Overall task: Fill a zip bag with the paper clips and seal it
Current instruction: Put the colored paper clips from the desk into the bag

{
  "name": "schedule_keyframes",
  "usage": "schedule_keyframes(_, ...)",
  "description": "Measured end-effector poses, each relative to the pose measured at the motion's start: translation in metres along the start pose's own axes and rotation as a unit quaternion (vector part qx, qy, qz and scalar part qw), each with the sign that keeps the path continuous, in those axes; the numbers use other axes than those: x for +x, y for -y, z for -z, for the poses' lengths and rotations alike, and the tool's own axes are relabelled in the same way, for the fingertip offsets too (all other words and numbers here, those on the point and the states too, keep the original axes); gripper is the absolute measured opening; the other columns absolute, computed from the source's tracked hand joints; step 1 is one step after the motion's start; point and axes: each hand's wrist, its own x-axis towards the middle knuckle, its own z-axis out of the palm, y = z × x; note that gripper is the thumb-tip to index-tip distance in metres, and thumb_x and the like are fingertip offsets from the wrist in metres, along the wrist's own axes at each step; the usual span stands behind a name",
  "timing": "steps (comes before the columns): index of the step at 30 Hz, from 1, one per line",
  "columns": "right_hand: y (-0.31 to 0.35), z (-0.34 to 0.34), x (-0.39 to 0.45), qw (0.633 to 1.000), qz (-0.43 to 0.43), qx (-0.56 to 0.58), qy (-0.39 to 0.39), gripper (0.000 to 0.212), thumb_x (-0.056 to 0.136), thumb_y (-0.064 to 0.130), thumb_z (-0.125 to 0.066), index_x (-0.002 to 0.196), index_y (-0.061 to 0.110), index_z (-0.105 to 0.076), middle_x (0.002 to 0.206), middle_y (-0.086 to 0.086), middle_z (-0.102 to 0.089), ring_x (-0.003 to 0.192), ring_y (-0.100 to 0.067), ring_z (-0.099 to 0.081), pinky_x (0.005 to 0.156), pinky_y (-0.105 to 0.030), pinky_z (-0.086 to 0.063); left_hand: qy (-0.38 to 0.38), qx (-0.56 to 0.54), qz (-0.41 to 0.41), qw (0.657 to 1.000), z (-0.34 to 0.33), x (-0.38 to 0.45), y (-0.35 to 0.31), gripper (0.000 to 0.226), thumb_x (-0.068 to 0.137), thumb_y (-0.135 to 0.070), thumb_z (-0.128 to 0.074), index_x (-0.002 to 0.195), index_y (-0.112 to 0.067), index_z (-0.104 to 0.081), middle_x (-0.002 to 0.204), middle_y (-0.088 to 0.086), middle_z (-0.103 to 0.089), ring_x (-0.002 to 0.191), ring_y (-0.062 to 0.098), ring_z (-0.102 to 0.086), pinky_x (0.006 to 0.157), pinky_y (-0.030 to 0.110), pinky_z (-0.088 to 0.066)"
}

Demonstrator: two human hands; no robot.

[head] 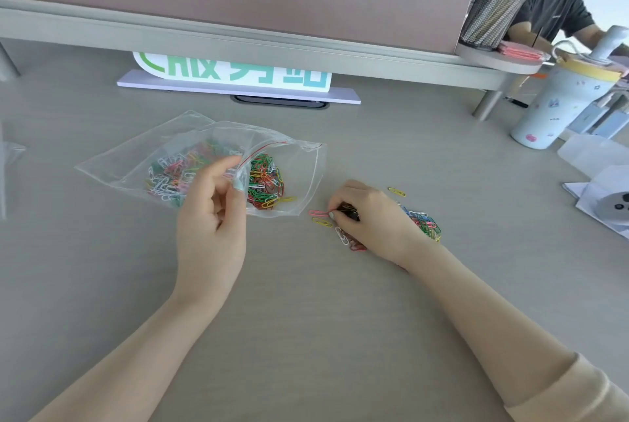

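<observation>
A clear zip bag (143, 156) with a red seal line lies on the desk, its mouth facing right and held open. Many coloured paper clips (262, 183) lie inside it. My left hand (211, 217) pinches the upper lip of the bag's mouth between thumb and fingers. To the right, my right hand (367, 217) rests on the desk with fingers curled around a bunch of loose clips. More loose clips (425, 222) lie behind that hand, and a few others (321, 217) sit just left of its fingertips.
A green-lettered sign (238, 77) stands under the raised shelf (238, 37) at the back. At the right are a pale tumbler (558, 105), a mesh pen cup (490, 18), clear plastic boxes (592, 156) and papers. Another person sits beyond the shelf.
</observation>
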Motion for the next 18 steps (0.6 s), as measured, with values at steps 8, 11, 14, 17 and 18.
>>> schedule_keyframes(8, -0.013, 0.014, -0.026, 0.995, -0.069, -0.063, -0.039, 0.069, 0.066, 0.073, -0.035, 0.119, 0.031, -0.051, 0.136, 0.014, -0.043, 0.131, -0.009, -0.032, 0.116, -0.036, -0.012, 0.011, 0.002, -0.004, 1.000, -0.001, -0.002, -0.003, 0.027, 0.091, -0.008, -0.044, 0.112, -0.023, -0.053, 0.067, 0.000, -0.050, 0.059, 0.011, -0.043, 0.059, 0.013, -0.037)
schedule_keyframes(11, -0.016, 0.008, -0.031, 0.990, -0.083, -0.115, 0.018, 0.074, 0.073, 0.074, -0.042, 0.135, 0.034, -0.036, 0.147, 0.015, -0.031, 0.139, -0.010, -0.019, 0.117, -0.035, -0.007, 0.018, 0.005, -0.004, 1.000, -0.001, -0.004, -0.003, 0.025, 0.092, -0.008, -0.045, 0.111, -0.022, -0.053, 0.067, 0.003, -0.050, 0.058, 0.011, -0.042, 0.058, 0.014, -0.036)
schedule_keyframes(14, -0.014, 0.005, -0.025, 0.991, -0.067, -0.113, 0.018, 0.062, 0.084, 0.058, -0.049, 0.138, 0.031, -0.035, 0.148, 0.014, -0.032, 0.138, -0.011, -0.023, 0.115, -0.031, -0.013, 0.020, 0.005, -0.004, 1.000, -0.002, -0.004, -0.002, 0.025, 0.092, -0.007, -0.045, 0.111, -0.021, -0.053, 0.066, -0.001, -0.048, 0.057, 0.006, -0.041, 0.058, 0.012, -0.035)
schedule_keyframes(17, -0.014, 0.003, -0.017, 0.993, -0.051, -0.108, 0.012, 0.060, 0.086, 0.055, -0.048, 0.138, 0.030, -0.035, 0.146, 0.013, -0.034, 0.137, -0.012, -0.025, 0.115, -0.032, -0.017, 0.020, 0.011, -0.005, 1.000, -0.003, -0.004, -0.003, 0.026, 0.093, -0.003, -0.046, 0.110, -0.021, -0.053, 0.066, -0.004, -0.046, 0.057, 0.003, -0.040, 0.058, 0.011, -0.035)
schedule_keyframes(18, -0.014, 0.001, -0.016, 0.993, -0.052, -0.107, 0.004, 0.060, 0.085, 0.056, -0.049, 0.138, 0.030, -0.036, 0.145, 0.012, -0.035, 0.136, -0.014, -0.026, 0.114, -0.032, -0.018, 0.020, 0.010, -0.005, 1.000, -0.004, -0.005, -0.002, 0.026, 0.093, -0.003, -0.046, 0.110, -0.021, -0.053, 0.066, -0.005, -0.046, 0.056, 0.003, -0.040, 0.058, 0.011, -0.035)
